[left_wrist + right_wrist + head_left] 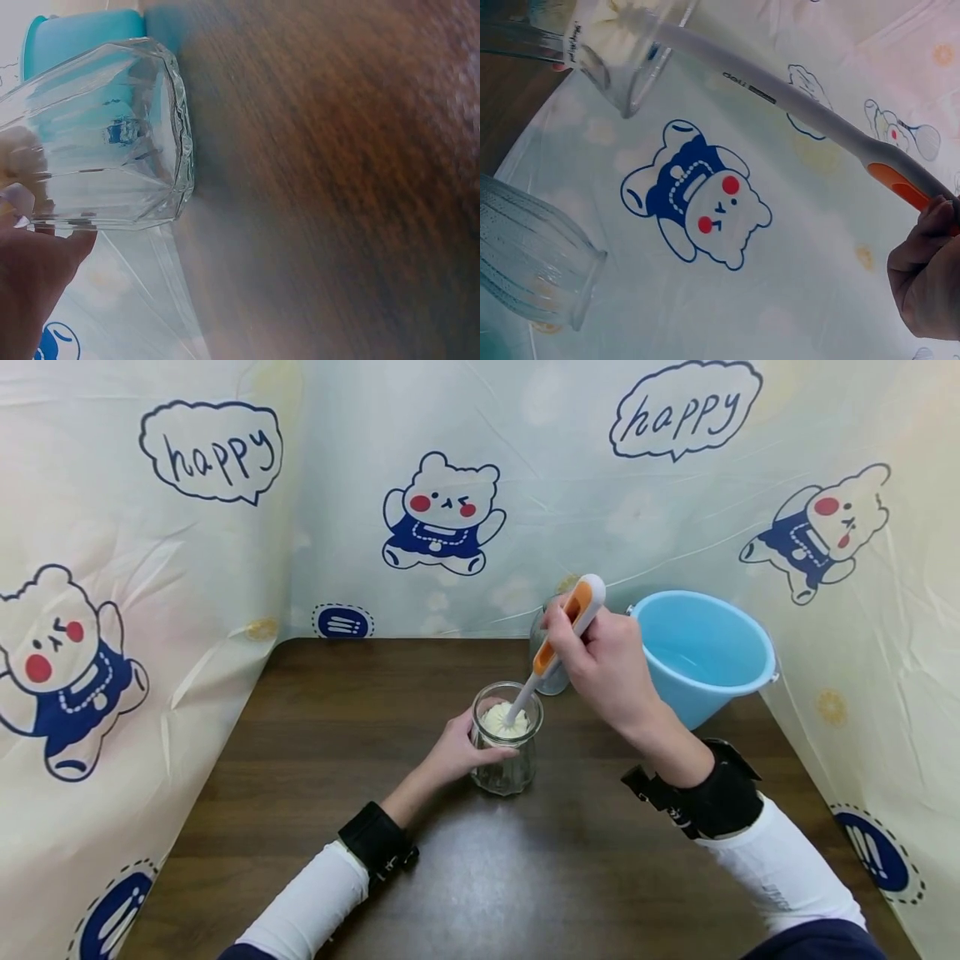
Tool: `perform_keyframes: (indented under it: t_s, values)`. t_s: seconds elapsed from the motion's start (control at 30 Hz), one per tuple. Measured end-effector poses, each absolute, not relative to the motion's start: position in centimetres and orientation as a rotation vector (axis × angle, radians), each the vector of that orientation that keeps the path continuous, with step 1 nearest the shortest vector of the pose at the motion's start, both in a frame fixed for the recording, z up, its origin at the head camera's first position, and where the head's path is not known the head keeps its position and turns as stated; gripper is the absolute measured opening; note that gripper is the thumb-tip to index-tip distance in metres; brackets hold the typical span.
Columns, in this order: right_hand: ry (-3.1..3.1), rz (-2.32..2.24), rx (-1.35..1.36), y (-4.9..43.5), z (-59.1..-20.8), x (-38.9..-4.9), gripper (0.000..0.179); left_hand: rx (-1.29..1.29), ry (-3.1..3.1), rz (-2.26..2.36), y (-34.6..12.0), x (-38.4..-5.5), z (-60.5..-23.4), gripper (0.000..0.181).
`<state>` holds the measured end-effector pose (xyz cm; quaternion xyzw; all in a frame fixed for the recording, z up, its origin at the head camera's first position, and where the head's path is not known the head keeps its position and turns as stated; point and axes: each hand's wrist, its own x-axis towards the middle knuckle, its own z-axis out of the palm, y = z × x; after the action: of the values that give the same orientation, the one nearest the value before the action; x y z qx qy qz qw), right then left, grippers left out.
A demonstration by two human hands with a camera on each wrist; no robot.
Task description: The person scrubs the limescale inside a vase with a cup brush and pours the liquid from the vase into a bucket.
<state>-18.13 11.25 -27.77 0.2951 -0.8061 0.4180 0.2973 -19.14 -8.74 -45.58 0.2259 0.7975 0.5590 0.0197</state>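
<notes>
Near the middle of the table, my left hand grips a clear glass jar just below its rim, thumb across the front. The jar's faceted base shows in the left wrist view, close to the wooden surface. My right hand holds a bottle brush by its white and orange handle, which slants down to the left. Its cream sponge head sits inside the jar's mouth. In the right wrist view the grey shaft runs to the head behind the glass.
Behind my right hand stands a second, ribbed glass vessel, partly hidden. A light blue bucket is on the table's right side. The dark wooden table is bordered by a printed cloth at the back and sides.
</notes>
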Motion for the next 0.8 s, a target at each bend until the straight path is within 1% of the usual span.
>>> perform_keyframes:
  t_s: [0.17, 0.43, 0.67, 0.8]
  values:
    - [-2.212, 1.045, 0.81, 11.1, -28.1, -18.1, 0.021, 0.729, 2.455, 1.747, -8.7, -19.1, -45.5, 0.066]
    - [-2.093, 0.981, 0.815, 11.5, -26.9, -18.3, 0.017, 0.699, 2.48, 1.723, -8.7, -19.1, -45.3, 0.068]
    - [-2.108, 0.831, 0.825, 12.0, -27.9, -18.8, 0.019, 0.707, 2.477, 1.725, -8.7, -19.2, -45.5, 0.071]
    - [-2.074, 0.765, 0.818, 12.2, -27.5, -18.8, 0.019, 0.703, 2.478, 1.728, -8.7, -19.2, -45.5, 0.07]
